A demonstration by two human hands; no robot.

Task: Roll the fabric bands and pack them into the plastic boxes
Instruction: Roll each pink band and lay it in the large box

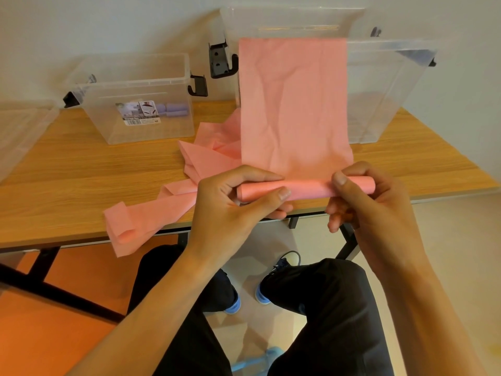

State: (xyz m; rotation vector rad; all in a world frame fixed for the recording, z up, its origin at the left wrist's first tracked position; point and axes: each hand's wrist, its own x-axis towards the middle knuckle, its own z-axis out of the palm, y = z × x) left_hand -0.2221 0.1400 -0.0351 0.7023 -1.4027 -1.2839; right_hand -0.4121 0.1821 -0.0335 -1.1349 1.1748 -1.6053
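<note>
Pink fabric band [292, 104] fills the middle of the view, its near end wound into a narrow roll [306, 187] held just above the near edge of the wooden bench [81, 169]. The left hand [233, 210] grips the roll's left end, with the thumb on the near side and the fingers curled over the far side. The right hand [379, 202] pinches the right end in the same way, thumb pressed on the front and fingers wrapped behind. From the roll the flat, creased stretch of band runs upward and covers the front of the large clear plastic box [385, 90]; whether it lies over that box's rim cannot be told.

More pink fabric [211, 150] lies crumpled on the bench to the left of the roll, and a folded tail [122, 229] hangs over the bench's near edge. It cannot be told whether this is the same band.

A smaller clear plastic box [151, 131] stands open on the bench, well to the left, with a printed label [139, 112] on its front wall. Purple rolls [177, 109] show through the wall, lying inside. Both boxes carry black latches [221, 61]. A translucent plastic piece [21, 131] sits at the far left edge. Below the bench are the person's dark trousers [325, 308] and blue-soled shoes [282, 267].
</note>
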